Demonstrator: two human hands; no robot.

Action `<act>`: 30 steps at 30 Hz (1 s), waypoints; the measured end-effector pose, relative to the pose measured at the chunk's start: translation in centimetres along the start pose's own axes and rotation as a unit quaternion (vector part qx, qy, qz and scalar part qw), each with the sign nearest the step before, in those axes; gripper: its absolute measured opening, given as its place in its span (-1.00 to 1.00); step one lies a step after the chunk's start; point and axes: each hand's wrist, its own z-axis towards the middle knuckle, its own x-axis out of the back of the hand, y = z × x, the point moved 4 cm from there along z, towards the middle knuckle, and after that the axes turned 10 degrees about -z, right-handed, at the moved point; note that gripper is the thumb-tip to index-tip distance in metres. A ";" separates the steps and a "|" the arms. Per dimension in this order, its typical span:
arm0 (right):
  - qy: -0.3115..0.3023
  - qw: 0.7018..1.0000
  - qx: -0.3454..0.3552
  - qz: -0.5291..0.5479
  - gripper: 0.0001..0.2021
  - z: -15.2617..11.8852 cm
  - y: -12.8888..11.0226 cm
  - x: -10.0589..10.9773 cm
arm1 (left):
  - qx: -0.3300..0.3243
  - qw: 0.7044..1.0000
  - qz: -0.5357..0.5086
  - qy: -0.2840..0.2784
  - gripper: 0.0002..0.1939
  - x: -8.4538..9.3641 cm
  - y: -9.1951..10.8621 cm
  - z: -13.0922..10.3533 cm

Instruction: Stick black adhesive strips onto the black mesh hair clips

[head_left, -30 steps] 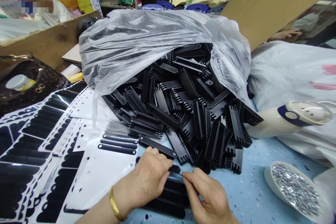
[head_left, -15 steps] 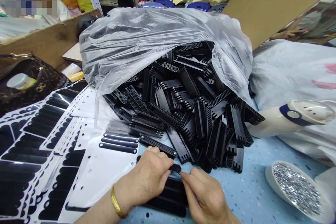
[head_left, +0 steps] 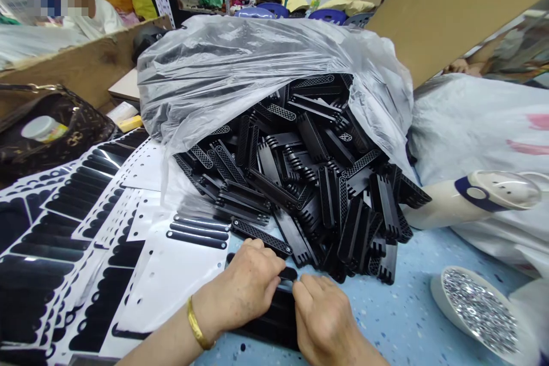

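Note:
My left hand, a gold bangle at its wrist, is closed over the middle of a black round-ended strip. The strip's ends show on both sides of the hand; what lies beneath it is hidden. My right hand is closed beside the strip's right end, fingertips pressed together; whatever is in them is hidden. Under both hands lie several flat black pieces side by side on the table. Just behind, a black part with a mesh-patterned top rests at the edge of a heap of slotted black parts.
The heap spills from a translucent plastic bag. Left are sheets of black strips and a brown handbag. Right, a cream bottle lies tilted by a bowl of small shiny metal pieces. Another person is at upper left.
My right hand has turned and its fingers have closed in tighter by the strip's right end. My left hand keeps its grip. The whole view has shifted slightly.

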 end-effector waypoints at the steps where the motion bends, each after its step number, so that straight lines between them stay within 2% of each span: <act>1: 0.002 1.000 -0.012 -0.002 -0.66 -0.4 0.1 -0.3 | 0.001 1.000 -0.001 -0.001 -0.87 0.0 0.0 0.0; 6: 0.018 0.995 -0.092 0.032 -0.68 -1.7 0.8 -1.1 | 0.010 1.000 -0.012 -0.005 -0.87 0.0 -0.1 0.1; 10: 0.012 0.978 -0.149 0.148 -0.79 -2.0 1.4 -0.6 | 0.004 1.000 -0.027 0.009 -0.87 0.0 -0.3 0.1; 12: 0.018 0.973 -0.157 0.166 -0.81 -2.0 1.6 0.0 | 0.001 1.000 -0.026 0.012 -0.87 -0.1 -0.3 0.0; 21: 0.047 0.981 -0.139 0.126 -0.79 -1.1 1.8 0.9 | -0.002 1.000 -0.021 0.013 -0.85 -0.1 -0.3 0.1; 26: 0.024 0.984 -0.132 0.120 -0.77 -1.0 1.9 0.7 | 0.005 1.000 -0.022 0.004 -0.84 0.1 -0.1 0.0; 30: -0.022 0.992 -0.094 0.085 -0.70 -0.6 2.1 0.5 | 0.004 1.000 -0.015 0.001 -0.86 0.1 -0.1 -0.1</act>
